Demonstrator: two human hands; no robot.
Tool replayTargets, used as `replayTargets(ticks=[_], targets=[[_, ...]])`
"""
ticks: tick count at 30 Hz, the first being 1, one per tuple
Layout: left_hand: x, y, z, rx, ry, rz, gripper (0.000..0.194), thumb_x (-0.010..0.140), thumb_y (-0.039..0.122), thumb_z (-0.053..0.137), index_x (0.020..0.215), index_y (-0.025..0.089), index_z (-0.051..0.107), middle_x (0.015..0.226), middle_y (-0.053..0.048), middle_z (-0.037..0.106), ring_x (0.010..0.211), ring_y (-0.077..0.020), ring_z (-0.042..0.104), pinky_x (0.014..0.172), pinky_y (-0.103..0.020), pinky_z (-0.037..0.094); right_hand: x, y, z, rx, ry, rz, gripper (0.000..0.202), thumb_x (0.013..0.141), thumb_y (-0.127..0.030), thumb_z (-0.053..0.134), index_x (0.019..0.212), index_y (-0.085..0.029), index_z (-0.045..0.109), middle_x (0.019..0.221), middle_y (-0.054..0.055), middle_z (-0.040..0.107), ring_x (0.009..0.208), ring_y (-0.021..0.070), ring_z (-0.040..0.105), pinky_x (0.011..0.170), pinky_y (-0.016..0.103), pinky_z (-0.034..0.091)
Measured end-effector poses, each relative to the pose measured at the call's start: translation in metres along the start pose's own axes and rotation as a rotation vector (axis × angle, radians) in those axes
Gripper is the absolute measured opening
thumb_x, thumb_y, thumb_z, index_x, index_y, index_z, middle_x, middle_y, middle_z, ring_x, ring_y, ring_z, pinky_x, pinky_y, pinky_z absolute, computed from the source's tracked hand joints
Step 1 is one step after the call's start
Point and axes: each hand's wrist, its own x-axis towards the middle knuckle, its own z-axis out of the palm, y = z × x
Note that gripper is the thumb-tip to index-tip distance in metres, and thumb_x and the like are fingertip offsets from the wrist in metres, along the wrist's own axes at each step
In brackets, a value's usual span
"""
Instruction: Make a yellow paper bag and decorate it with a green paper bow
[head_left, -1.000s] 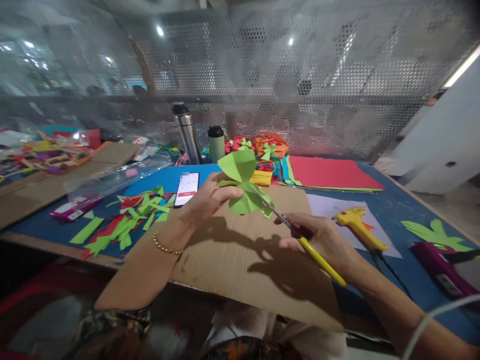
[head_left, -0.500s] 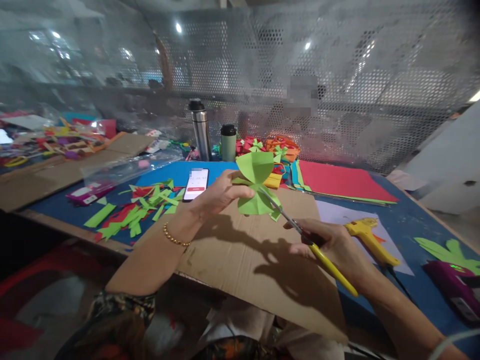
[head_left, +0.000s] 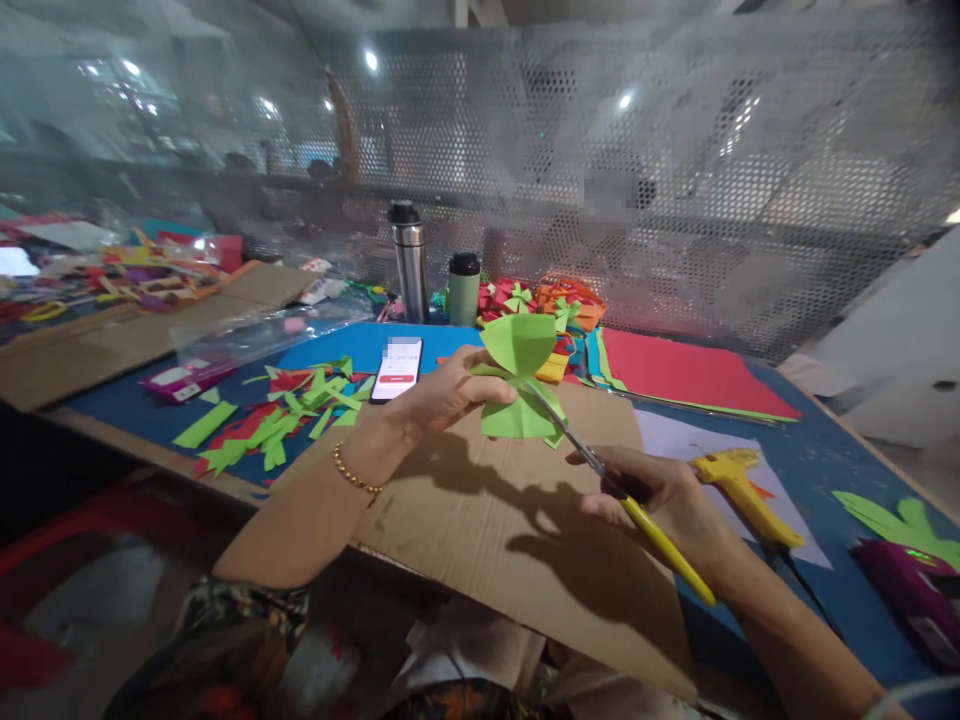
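Pinched between the thumb and fingers of my left hand [head_left: 457,392] is a light green paper cut-out [head_left: 519,345] with rounded lobes above and below its narrow middle. My right hand [head_left: 664,490] is closed around yellow-handled scissors [head_left: 667,550]. Their metal blades point up and left and reach the paper near its middle, beside my left thumb. Whether the blades are parted there I cannot tell. Both hands are raised over a sheet of brown cardboard [head_left: 465,520], which catches their shadows.
Green and red paper scraps [head_left: 281,425] lie left, near a phone [head_left: 397,370]. A steel flask [head_left: 410,270] and green cup [head_left: 464,295] stand behind. Red paper sheets [head_left: 690,370], a yellow glue gun [head_left: 750,495] and a purple device [head_left: 911,600] are on the right.
The whole view has shifted slightly, so most things appear a little farther right. My hands keep the same hold on the paper and the scissors, and the blades stay at the paper's middle.
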Motion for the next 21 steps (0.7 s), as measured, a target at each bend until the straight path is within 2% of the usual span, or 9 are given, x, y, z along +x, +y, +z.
replayTargets(ticks=[6, 15, 21], targets=[[0.001, -0.0002, 0.0005, -0.021, 0.007, -0.009, 0.021, 0.06, 0.022, 0.076, 0.08, 0.018, 0.075, 0.078, -0.002, 0.075, 0.07, -0.014, 0.066, 0.067, -0.027, 0.054, -0.0003, -0.0036, -0.0008, -0.013, -0.002, -0.007, 0.077, 0.08, -0.086, 0.064, 0.092, -0.012, 0.083, 0.057, -0.003, 0.043, 0.055, 0.0118, 0.033, 0.048, 0.025, 0.027], [0.0001, 0.0016, 0.002, -0.047, 0.03, -0.029, 0.021, 0.058, 0.021, 0.076, 0.078, 0.018, 0.076, 0.079, -0.001, 0.077, 0.07, -0.0134, 0.066, 0.065, -0.025, 0.053, 0.0009, -0.0046, 0.0006, 0.012, -0.023, 0.016, 0.073, 0.079, -0.086, 0.064, 0.072, -0.015, 0.075, 0.058, -0.004, 0.038, 0.056, 0.0117, 0.03, 0.049, 0.025, 0.026], [-0.0019, 0.0011, 0.0043, -0.043, 0.02, -0.042, 0.021, 0.058, 0.019, 0.077, 0.079, 0.018, 0.076, 0.075, -0.001, 0.075, 0.068, -0.0134, 0.065, 0.066, -0.025, 0.054, -0.0007, -0.0026, 0.0034, 0.045, -0.019, 0.044, 0.071, 0.078, -0.083, 0.068, 0.091, -0.014, 0.083, 0.058, -0.004, 0.04, 0.056, 0.0123, 0.031, 0.05, 0.026, 0.03]])
